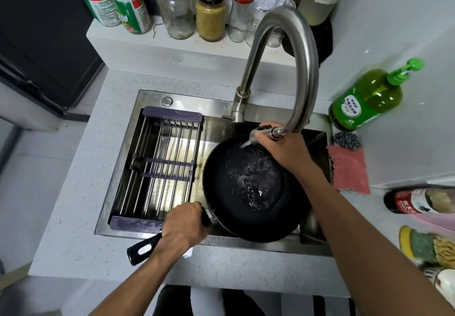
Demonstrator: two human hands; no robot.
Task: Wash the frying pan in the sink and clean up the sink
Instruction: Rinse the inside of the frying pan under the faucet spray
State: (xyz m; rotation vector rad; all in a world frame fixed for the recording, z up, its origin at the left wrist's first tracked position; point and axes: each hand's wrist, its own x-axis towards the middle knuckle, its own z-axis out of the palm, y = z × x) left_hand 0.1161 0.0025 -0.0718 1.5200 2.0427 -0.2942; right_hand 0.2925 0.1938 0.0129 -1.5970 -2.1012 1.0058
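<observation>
Black and wet, the frying pan (pixel 248 187) is sitting tilted over the right half of the steel sink (pixel 214 121), its handle (pixel 147 246) sticking out past the near rim over the speckled grey surface (pixel 73 205). The left hand (pixel 183 224) is gripping that handle close to the pan body, fingers curled fully round it. The right hand (pixel 283 148) is wrapping its fingers round the spray head (pixel 263 134) of the tall curved faucet (pixel 290 52), aiming it down into the pan, where water is running and pooling in a foamy splash. A dish rack (pixel 160 165) with metal bars and purple ends is spanning the left half of the sink. To the right of the sink, a pink cloth (pixel 349 168) is lying on the surface with a steel scourer (pixel 347 140) just behind it and a green soap bottle (pixel 366 99) farther back. Jars (pixel 211 15) and two spray bottles (pixel 118 2) are standing along the raised ledge behind the sink.
</observation>
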